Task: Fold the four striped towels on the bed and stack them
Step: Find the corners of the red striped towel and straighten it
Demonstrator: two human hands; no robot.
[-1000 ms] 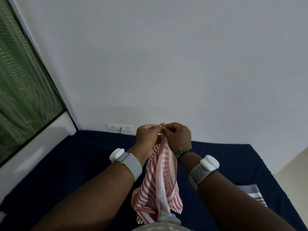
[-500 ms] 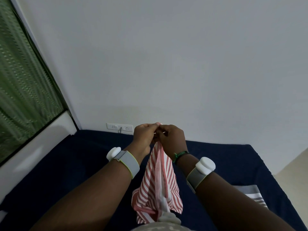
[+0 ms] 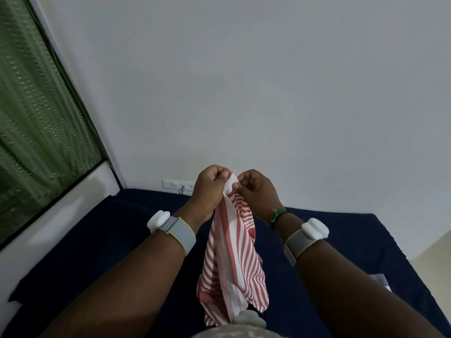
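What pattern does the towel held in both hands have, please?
Red and white stripes on the towel, shown in the head view.

The bed point(image 3: 102, 240) in front of me is covered in a dark navy sheet that runs from my body to the wall at its far edge. On my left its side meets a white ledge point(image 3: 61, 215) under the window, and a small white patch point(image 3: 7, 311) shows at the near left corner past the sheet's edge. On my right, just past my forearm, a pale, folded-looking cloth point(image 3: 382, 280) lies flat on the sheet near the bed's right edge; only a corner of it shows, so I cannot tell its pattern.
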